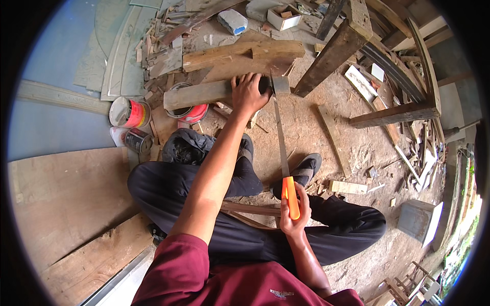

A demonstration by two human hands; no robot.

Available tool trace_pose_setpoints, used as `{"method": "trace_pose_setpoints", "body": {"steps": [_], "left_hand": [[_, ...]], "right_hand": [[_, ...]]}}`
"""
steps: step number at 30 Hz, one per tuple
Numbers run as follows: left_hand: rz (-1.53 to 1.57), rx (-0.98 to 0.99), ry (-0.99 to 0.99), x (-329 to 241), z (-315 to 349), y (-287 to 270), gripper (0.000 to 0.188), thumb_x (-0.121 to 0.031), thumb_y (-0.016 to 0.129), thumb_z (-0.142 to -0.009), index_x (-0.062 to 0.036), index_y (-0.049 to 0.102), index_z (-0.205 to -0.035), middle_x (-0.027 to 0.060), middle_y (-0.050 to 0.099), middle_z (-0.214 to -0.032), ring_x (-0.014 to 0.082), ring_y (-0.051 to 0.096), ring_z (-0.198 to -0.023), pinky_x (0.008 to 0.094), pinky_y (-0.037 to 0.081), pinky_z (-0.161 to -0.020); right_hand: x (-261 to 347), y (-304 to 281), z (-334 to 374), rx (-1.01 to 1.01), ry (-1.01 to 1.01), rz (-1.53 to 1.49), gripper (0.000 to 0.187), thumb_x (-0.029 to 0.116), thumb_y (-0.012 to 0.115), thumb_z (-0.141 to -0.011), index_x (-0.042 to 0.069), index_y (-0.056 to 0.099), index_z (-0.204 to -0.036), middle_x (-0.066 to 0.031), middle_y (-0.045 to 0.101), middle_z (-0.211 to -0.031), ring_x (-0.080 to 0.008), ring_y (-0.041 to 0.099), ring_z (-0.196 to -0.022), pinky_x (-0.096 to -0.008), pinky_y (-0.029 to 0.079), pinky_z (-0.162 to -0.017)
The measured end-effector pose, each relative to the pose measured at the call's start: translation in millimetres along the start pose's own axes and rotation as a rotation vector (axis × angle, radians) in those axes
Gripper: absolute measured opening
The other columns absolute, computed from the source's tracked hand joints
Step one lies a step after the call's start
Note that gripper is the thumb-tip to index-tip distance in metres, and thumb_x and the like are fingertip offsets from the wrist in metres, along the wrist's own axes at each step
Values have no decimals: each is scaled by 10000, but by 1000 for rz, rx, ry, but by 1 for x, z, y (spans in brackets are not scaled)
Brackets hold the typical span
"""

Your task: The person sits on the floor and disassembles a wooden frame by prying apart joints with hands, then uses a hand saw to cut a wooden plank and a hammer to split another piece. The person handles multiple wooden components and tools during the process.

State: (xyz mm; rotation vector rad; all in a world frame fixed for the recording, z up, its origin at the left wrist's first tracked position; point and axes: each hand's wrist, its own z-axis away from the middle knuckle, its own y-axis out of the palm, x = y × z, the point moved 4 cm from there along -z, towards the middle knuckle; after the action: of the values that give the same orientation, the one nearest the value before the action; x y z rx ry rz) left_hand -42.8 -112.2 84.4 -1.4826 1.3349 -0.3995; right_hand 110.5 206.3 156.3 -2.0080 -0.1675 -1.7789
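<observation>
A grey wooden beam (201, 94) lies crosswise in front of me, its left end over a red paint can (193, 113). My left hand (249, 93) is closed over the beam near its right end, with a small dark thing I cannot make out beside the thumb and fingers. My right hand (297, 210) grips the orange handle of a handsaw (280, 135). The saw's long blade points away from me, and its far part crosses the beam just right of my left hand. Whether the teeth have cut into the wood cannot be seen.
Behind the beam lies a thick brown timber (242, 55). Paint cans (127, 112) stand at the left. A wooden frame (332, 56) rises at the far right, with a loose plank (334, 140) and offcuts (348, 187) on the dirt floor. My legs are folded below the saw.
</observation>
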Motion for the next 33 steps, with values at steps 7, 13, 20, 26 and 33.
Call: {"method": "trace_pose_setpoints", "body": {"steps": [7, 13, 20, 26, 33], "left_hand": [[5, -28, 6, -2, 1, 0, 511, -459, 614, -826, -61, 624, -1146, 115, 630, -1160, 284, 565, -1135, 520, 279, -1067], [8, -69, 18, -5, 3, -2, 518, -476, 617, -822, -62, 631, -1134, 116, 634, -1159, 285, 569, -1130, 521, 278, -1069], [6, -68, 14, -2, 0, 0, 522, -482, 609, -826, -70, 632, -1147, 116, 636, -1161, 284, 566, -1134, 521, 274, -1073], [-24, 130, -60, -5, 0, 0, 595, -487, 627, -821, -84, 583, -1258, 81, 586, -1274, 252, 500, -1231, 485, 256, -1093], [-86, 257, 138, 4, 3, -6, 674, -482, 606, -862, -70, 468, -1378, 95, 497, -1368, 275, 434, -1291, 532, 263, -1085]], "right_hand": [[10, 2, -18, -6, -68, 43, 486, 21, 619, -867, -71, 468, -1319, -98, 662, -770, -70, 597, -630, -217, 478, -598], [12, 1, -14, -18, -108, 80, 481, 29, 612, -874, -73, 474, -1324, -107, 676, -812, -63, 603, -662, -210, 481, -621], [14, 2, -8, -6, -76, 103, 482, 20, 601, -875, -82, 469, -1328, -109, 679, -836, -68, 611, -694, -209, 491, -658], [13, 11, -26, -34, -38, 50, 457, 30, 604, -889, -68, 487, -1320, -97, 657, -866, -62, 582, -716, -210, 481, -653], [-1, 13, -24, 37, 118, -82, 495, 67, 569, -906, -102, 440, -1354, -175, 591, -1193, -191, 560, -1090, -311, 432, -946]]}}
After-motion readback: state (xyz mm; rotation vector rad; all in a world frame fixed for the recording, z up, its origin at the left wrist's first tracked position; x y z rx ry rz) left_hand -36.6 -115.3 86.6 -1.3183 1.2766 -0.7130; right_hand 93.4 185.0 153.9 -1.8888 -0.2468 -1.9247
